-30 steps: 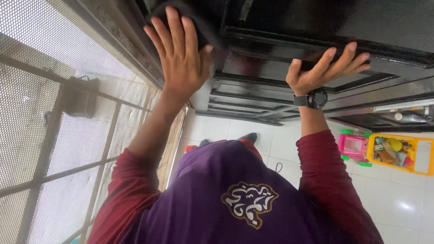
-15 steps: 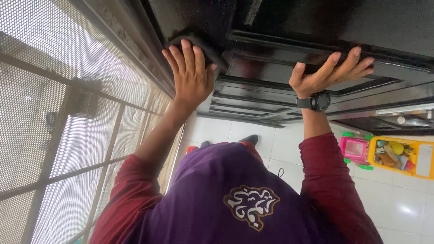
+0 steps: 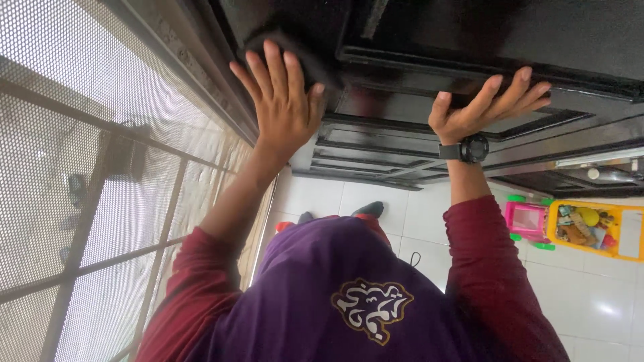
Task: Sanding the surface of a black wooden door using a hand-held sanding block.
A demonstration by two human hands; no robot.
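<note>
Dark cloth [image 3: 305, 57] is sitting flat against the glossy black panelled door [image 3: 416, 127], pinned under the left hand [image 3: 282, 110].

Head view, only camera: the left hand is spreading its fingers [image 3: 274, 67] wide, palm pressing toward the door, fingertips overlapping the lower edge of the cloth. So not a pinch, more an open flat press. The cloth is showing past the fingertips, toward the top of the frame and slightly to the right, its long side running roughly along the door's raised moulding. Exact outline is hard to tell, since it is dark on dark.

The right hand [image 3: 486, 107], wearing a black wristwatch [image 3: 466, 149], is lying well apart from the cloth, fingers extended and slightly curled over a moulding edge, bracing on the door and holding nothing. The left hand is plainly the nearer one, touching the cloth.

A mesh window grille [image 3: 100, 167] is running along the left of the frame, just beside the door frame. A toy cart [image 3: 577, 224] in pink and yellow is standing on the white tiled floor [image 3: 436, 214], well away from both hands.
</note>
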